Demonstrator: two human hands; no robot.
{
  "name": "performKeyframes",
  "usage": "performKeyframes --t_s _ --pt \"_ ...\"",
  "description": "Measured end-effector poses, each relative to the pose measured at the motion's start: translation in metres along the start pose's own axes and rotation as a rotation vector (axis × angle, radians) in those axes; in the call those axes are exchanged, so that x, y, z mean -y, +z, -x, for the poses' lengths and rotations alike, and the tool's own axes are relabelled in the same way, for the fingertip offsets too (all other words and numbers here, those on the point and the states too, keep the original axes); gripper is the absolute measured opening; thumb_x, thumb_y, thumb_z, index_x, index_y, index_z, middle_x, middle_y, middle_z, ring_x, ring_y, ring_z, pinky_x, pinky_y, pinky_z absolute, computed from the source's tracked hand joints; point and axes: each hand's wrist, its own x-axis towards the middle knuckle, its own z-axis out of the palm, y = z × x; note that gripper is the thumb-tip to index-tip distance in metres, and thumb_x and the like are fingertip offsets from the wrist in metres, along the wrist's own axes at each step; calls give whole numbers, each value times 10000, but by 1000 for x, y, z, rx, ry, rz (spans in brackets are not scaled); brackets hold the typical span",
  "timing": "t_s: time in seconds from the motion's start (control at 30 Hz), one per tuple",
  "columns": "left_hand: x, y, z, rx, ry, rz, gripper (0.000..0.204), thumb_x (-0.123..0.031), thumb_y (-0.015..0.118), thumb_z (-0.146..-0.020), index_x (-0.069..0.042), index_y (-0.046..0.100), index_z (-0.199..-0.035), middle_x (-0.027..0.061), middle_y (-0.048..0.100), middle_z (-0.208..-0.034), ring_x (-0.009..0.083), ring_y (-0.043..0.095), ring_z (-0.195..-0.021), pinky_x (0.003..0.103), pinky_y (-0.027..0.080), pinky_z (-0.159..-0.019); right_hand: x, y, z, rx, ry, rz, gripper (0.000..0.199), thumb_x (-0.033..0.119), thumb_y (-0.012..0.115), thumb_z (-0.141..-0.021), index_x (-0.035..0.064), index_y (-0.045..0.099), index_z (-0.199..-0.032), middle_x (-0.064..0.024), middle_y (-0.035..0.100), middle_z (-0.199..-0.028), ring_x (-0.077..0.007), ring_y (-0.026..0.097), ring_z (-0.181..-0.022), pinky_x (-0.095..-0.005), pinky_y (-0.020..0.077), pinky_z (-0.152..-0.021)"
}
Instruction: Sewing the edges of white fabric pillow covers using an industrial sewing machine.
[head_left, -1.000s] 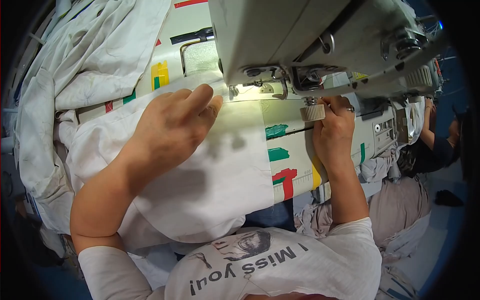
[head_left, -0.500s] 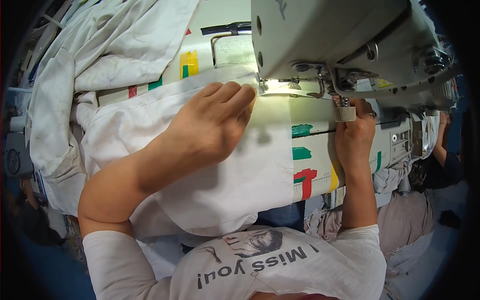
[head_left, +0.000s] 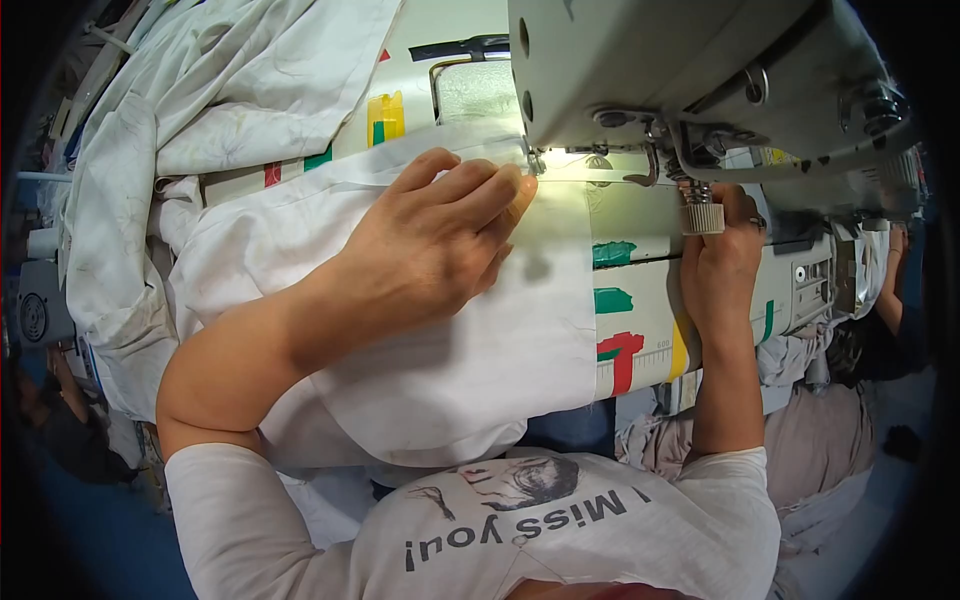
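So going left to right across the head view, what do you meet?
Heap of white cloth → left hand flat on the white fabric → knurled knob under the sewing machine head → right hand.

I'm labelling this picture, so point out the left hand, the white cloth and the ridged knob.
left hand (head_left: 430, 240), head view, back of the hand
white cloth (head_left: 500, 360), head view, flat middle
ridged knob (head_left: 702, 218), head view, its side

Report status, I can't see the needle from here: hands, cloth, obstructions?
Left hand flat on white cloth, fingertips near needle. Right hand at ridged knob, grip unclear. Nothing between fingers and needle.
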Motion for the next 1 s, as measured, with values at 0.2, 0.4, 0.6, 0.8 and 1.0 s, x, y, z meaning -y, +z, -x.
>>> performKeyframes --t_s 0.2,0.4,0.6,0.8,1.0 --pt "5 1 -1 50 8 -21 441 -132 635 -767 37 559 -1167 54 528 -1042 177 520 -993 350 398 -878 0 3 1 0 41 -18 456 -78 581 -693 71 681 -1113 -80 535 -844 -256 527 -796 -386 412 -718" --pt "14 1 -6 69 0 -3 412 -159 646 -764 -7 562 -1138 47 531 -1053 177 519 -1008 360 387 -896 -3 4 2 -34 46 -34 534 -107 560 -679 72 643 -1175 -95 535 -861 -270 528 -807 -391 418 -728" --pt "16 1 -7 89 -9 -3 420 -159 653 -768 -32 547 -1154 53 534 -1091 191 520 -1052 374 386 -923 -1 5 2 -66 42 -47 510 -117 552 -693 58 620 -1167 -111 557 -903 -283 537 -813 -397 423 -735" --pt "18 2 -4 131 -85 196 446 -199 669 -784 -121 535 -1202 105 508 -1225 286 487 -1183 432 365 -987 21 -10 -12 -145 -164 -291 337 -88 645 -674 29 635 -990 -112 644 -864 -303 611 -792 -381 463 -741" --pt "17 3 -4 110 -85 253 522 -221 690 -771 -143 542 -1266 139 493 -1266 337 481 -1181 458 349 -1024 19 1 -53 -115 -160 -303 161 2 743 -732 13 681 -880 -117 675 -784 -298 635 -675 -347 480 -604"
